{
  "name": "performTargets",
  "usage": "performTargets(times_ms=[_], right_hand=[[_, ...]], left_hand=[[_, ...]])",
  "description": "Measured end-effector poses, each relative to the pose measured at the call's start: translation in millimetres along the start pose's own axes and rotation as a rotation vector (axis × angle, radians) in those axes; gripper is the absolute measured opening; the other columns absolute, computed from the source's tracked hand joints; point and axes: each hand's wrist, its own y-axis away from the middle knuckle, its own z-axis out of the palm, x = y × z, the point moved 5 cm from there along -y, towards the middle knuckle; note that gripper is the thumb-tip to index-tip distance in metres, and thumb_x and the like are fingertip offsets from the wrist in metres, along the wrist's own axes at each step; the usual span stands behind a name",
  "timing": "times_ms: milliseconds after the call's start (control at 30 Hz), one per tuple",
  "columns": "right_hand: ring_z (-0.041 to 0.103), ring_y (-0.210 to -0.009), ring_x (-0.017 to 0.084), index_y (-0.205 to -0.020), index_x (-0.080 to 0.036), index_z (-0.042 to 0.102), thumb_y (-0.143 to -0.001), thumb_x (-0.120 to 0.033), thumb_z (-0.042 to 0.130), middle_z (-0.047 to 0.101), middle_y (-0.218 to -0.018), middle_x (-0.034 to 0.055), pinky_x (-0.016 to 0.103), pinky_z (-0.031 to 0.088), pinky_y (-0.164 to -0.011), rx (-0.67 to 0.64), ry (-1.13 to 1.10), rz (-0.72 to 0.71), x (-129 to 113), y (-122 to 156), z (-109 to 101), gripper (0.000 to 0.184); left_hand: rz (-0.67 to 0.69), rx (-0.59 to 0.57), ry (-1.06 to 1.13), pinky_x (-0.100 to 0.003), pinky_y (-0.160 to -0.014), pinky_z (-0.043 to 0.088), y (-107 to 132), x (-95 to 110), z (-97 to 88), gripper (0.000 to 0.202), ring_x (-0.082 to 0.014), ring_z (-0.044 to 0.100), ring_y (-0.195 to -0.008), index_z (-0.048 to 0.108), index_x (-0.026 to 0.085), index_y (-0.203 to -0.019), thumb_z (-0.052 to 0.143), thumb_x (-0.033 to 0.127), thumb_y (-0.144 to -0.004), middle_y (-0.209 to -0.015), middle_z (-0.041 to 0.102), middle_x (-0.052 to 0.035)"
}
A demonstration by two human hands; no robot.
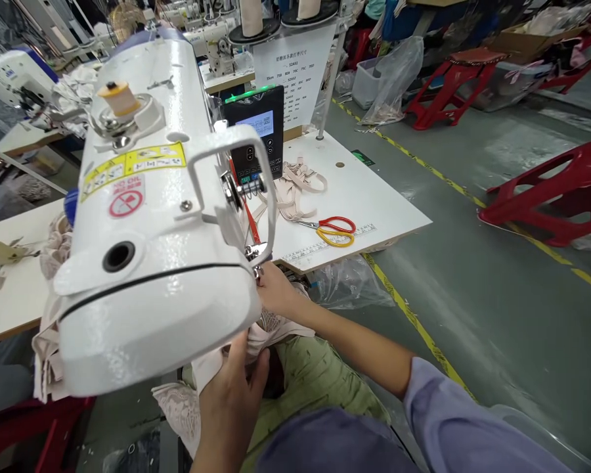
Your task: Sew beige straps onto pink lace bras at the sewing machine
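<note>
A beige lace garment [270, 332] lies bunched under the head of a white sewing machine [162, 322], over my lap. My left hand [234, 387] grips its near edge, with the thumb to the right and the fingertips partly hidden by the machine head. Beyond it, my right hand [280, 292] is curled at the far side of the garment, close to the needle area, its fingertips hidden. A lace part [180, 410] hangs down left of my left wrist. The needle itself is out of sight behind the machine head.
Red-and-yellow-handled scissors [335, 231] and beige straps [295, 187] lie on the white table [374, 190]. A control panel [256, 131] stands behind the machine. More beige pieces [52, 355] hang at left. Red stools [453, 85] stand on the floor at right.
</note>
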Motion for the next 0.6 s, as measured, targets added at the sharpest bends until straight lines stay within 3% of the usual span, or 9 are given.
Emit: performTargets(times_ms=[100, 200, 300, 400, 500, 600], right_hand=[[0.056, -0.101, 0.024, -0.103, -0.02, 0.058, -0.082, -0.018, 0.052, 0.058, -0.111, 0.0083, 0.035, 0.047, -0.083, -0.005, 0.034, -0.028, -4, -2, 2, 0.022], [0.056, -0.081, 0.02, -0.103, -0.021, 0.057, -0.083, -0.021, 0.054, 0.059, -0.098, 0.0047, 0.032, 0.046, -0.073, 0.025, -0.001, 0.046, -3, 2, 1, 0.02], [0.052, -0.067, 0.014, -0.116, -0.021, 0.052, -0.086, -0.028, 0.057, 0.059, -0.091, 0.0017, 0.028, 0.044, -0.063, 0.068, -0.19, 0.164, 1, 18, -5, 0.031], [0.056, -0.076, 0.014, -0.118, -0.019, 0.049, -0.091, -0.039, 0.055, 0.06, -0.104, 0.0057, 0.025, 0.045, -0.065, 0.068, -0.331, 0.233, -1, 47, -14, 0.034], [0.058, -0.089, 0.018, -0.106, -0.019, 0.057, -0.09, -0.047, 0.059, 0.063, -0.101, 0.0062, 0.027, 0.044, -0.07, -0.048, -0.191, 0.239, -8, 83, -18, 0.032], [0.056, -0.086, 0.019, -0.096, -0.019, 0.06, -0.087, -0.053, 0.062, 0.063, -0.092, 0.0044, 0.028, 0.043, -0.072, -0.134, -0.133, 0.245, -14, 115, -16, 0.035]], left_hand=[[-0.026, -0.008, 0.04, -0.024, -0.051, 0.044, 1, -5, -0.9, 0.054, -0.02, 0.071, -0.073, 0.04, 0.032, -0.146, 0.053, 0.04, -0.094, -0.115, 0.07, -0.0079], [-0.014, 0.056, 0.125, -0.027, -0.055, 0.048, 4, -9, -1.8, 0.057, -0.0237, 0.072, -0.077, 0.041, 0.027, -0.144, 0.055, 0.046, -0.091, -0.113, 0.071, -0.0103], [-0.025, 0.171, 0.221, -0.034, -0.061, 0.054, 8, -14, -0.7, 0.075, -0.0302, 0.073, -0.085, 0.031, 0.017, -0.148, 0.057, 0.054, -0.087, -0.122, 0.066, -0.0197], [-0.021, 0.206, 0.236, -0.041, -0.07, 0.058, 14, -15, 8.3, 0.086, -0.0366, 0.069, -0.102, 0.019, 0.011, -0.153, 0.056, 0.054, -0.088, -0.141, 0.051, -0.0282], [0.111, 0.252, 0.209, -0.049, -0.09, 0.055, 31, -3, 21.1, 0.09, -0.0396, 0.055, -0.127, 0.01, 0.011, -0.156, 0.057, 0.049, -0.089, -0.15, 0.04, -0.0282], [0.291, 0.235, 0.19, -0.051, -0.098, 0.052, 59, 19, 38.1, 0.096, -0.0398, 0.046, -0.134, 0.003, 0.014, -0.157, 0.061, 0.046, -0.088, -0.151, 0.039, -0.0265]])
